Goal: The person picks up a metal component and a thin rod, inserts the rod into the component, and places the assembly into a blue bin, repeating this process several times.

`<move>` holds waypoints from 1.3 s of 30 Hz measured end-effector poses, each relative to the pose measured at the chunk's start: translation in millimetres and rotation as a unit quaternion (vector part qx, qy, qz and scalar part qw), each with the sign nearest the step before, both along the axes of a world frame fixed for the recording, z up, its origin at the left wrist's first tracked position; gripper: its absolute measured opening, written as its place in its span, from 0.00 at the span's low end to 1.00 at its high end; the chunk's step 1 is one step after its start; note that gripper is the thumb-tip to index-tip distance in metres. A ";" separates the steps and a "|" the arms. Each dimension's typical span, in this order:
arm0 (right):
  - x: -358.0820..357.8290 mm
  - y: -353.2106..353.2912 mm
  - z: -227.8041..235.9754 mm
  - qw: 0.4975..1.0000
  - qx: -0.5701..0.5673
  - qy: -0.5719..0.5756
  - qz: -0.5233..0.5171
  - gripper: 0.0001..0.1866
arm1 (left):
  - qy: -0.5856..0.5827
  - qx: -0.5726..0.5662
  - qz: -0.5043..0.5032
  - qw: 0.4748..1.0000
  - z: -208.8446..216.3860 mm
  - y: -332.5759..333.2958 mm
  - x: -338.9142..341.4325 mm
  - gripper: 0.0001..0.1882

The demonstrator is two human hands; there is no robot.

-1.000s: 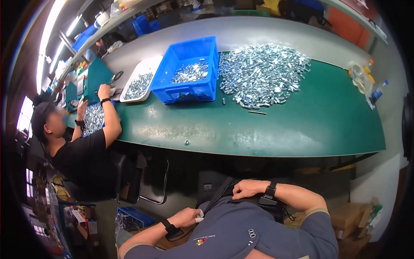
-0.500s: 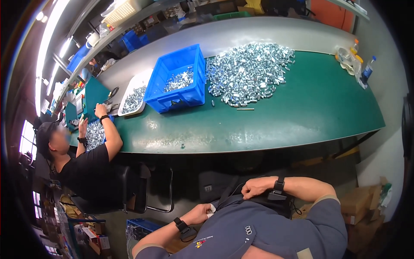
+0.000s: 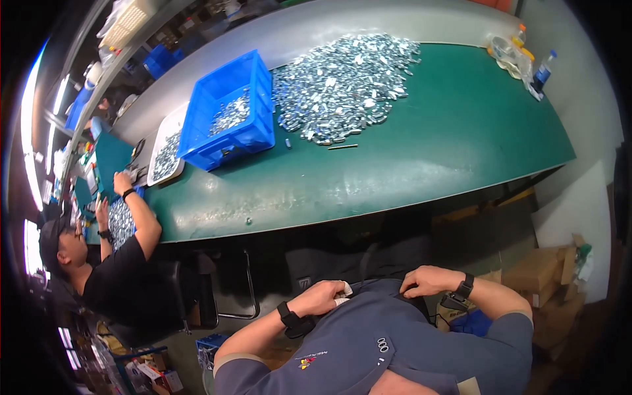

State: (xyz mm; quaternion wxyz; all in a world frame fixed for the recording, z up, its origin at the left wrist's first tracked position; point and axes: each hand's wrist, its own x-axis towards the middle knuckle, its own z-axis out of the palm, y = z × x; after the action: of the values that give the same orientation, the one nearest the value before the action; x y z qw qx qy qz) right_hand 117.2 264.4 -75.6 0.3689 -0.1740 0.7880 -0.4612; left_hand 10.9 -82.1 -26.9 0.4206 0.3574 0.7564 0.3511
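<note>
Both hands are low at my waist, by the front of my dark grey shirt (image 3: pixel 342 336) and away from the table. My left hand (image 3: pixel 319 297) is curled against the shirt, with white coverings on its fingertips; what it grips, if anything, is hidden. At the hem on the other side, my right hand (image 3: pixel 429 281) is closed with its fingers pointing down at dark cloth. Whether it pinches the hem or something else cannot be made out. Each wrist wears a black strap with a small box.
Beyond me, a green table (image 3: pixel 461 138) carries a heap of small shiny metal parts (image 3: pixel 342 85), a blue crate (image 3: pixel 227 141), a white tray (image 3: pixel 158 172) and a thin rod (image 3: pixel 343 147). A bottle (image 3: pixel 544 71) stands far right. A co-worker (image 3: pixel 105 263) sits left; cardboard boxes (image 3: pixel 543 280) lie right.
The view has shifted, so the table's things sit further left and higher. My hands have stayed at the waist, both shifting right in the picture; the left has come up slightly.
</note>
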 end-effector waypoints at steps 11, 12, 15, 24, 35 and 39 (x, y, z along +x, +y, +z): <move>-155.5 -7.8 139.5 0.912 -0.032 0.313 -0.264 0.05 | 0.331 0.081 0.265 0.902 91.1 27.4 -217.0 0.12; -185.6 -9.6 132.5 0.889 0.002 0.366 -0.275 0.07 | 0.380 0.053 0.281 0.880 92.4 34.1 -236.4 0.13; -256.1 -16.4 110.5 0.820 0.107 0.495 -0.268 0.12 | 0.555 0.006 0.223 0.801 74.8 45.3 -277.4 0.13; -310.7 -29.3 116.2 0.879 0.122 0.435 -0.154 0.09 | 0.398 0.017 0.240 0.885 63.0 34.3 -295.2 0.15; -314.3 -44.1 100.6 0.924 -0.141 0.193 -0.297 0.02 | 0.111 0.139 0.207 0.962 68.4 38.6 -292.5 0.16; -316.1 -44.6 94.6 0.925 -0.125 0.237 -0.269 0.03 | 0.095 0.131 0.201 0.966 66.4 40.2 -290.9 0.17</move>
State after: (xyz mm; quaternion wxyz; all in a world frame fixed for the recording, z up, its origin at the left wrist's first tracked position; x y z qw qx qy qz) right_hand -198.9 219.7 19.0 0.0088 -0.1043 0.8055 -0.5833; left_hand -279.9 -41.9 39.5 0.2167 0.2817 0.7965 0.4892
